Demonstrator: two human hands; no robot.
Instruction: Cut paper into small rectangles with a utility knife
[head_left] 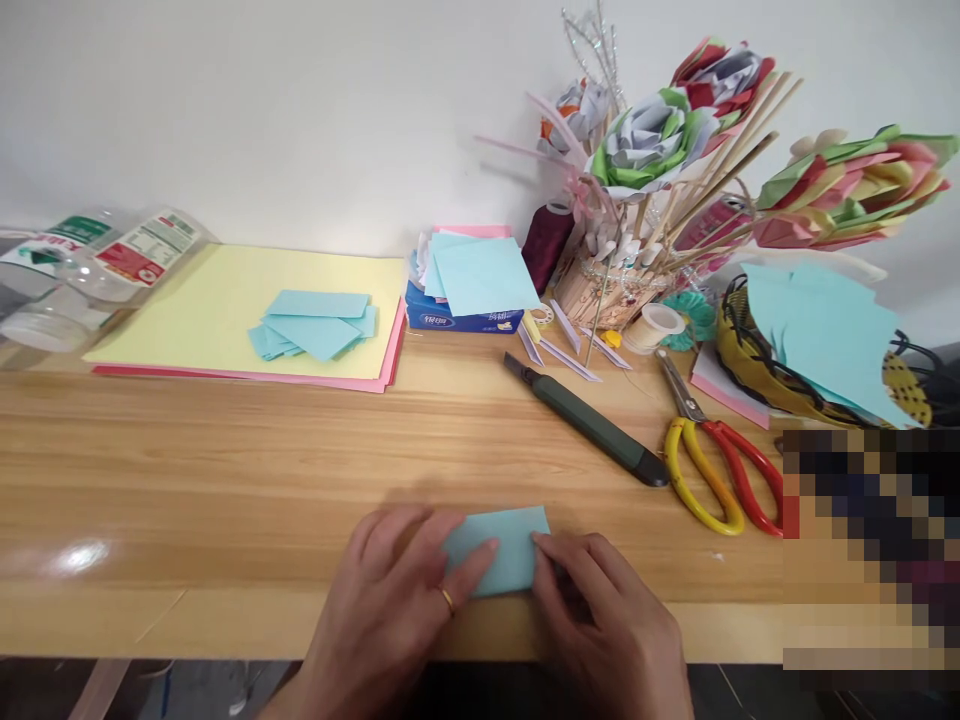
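A folded light-blue paper (510,548) lies on the wooden table near its front edge. My left hand (397,570) bends over the left end of it, thumb pressed on top and a gold-coloured ring on one finger. At the right end my right hand (600,600) is closed, pinching the paper's edge between thumb and forefinger. Its other fingers are curled in. A dark green utility knife (592,425) rests beyond the paper, and scissors (705,440) with yellow and red handles lie to the right of it.
Folded blue papers (319,325) lie on yellow sheets (172,310) at the back left, beside plastic bottles (97,260). Blue squares top a tissue box (461,318) and a yellow basket (757,370). Paper flowers (649,145) stand behind. The right corner is pixelated.
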